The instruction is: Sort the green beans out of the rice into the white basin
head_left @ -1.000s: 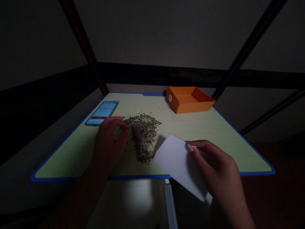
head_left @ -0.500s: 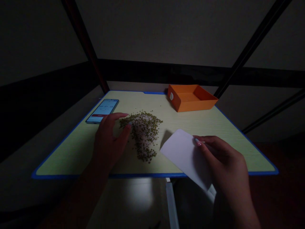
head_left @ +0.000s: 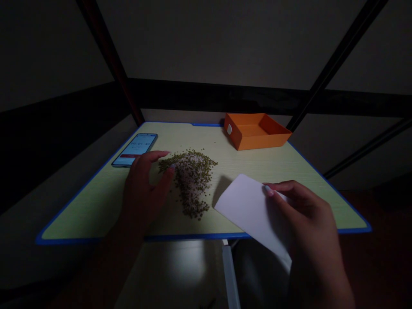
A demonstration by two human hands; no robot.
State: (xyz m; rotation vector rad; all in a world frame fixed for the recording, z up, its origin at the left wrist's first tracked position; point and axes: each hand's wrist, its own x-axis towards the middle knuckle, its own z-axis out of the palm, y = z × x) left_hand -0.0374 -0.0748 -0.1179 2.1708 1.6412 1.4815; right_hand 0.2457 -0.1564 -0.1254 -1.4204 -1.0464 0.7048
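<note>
A loose pile of small greenish-brown grains mixed with paler ones point(head_left: 195, 174) lies spread over the middle of the table. At its left edge is my left hand point(head_left: 146, 182), thumb and forefinger apart; its other fingers are hidden behind. Between thumb and fingers my right hand point(head_left: 298, 208) grips a white paper piece, perhaps an envelope or card point(head_left: 246, 206). The paper is tilted over the table's front edge, to the right of the pile and apart from it. Its lower right part is hidden by the hand.
An orange open box point(head_left: 257, 133) with a white round spot on its side stands at the back right. A phone showing a timer point(head_left: 135, 149) lies at the left. The pale table point(head_left: 96, 201) has a blue rim, with dark partitions around it.
The view has shifted slightly, moving the whole scene a little to the left. Both hands keep nearly the same pose, and the paper stays in my right hand.
</note>
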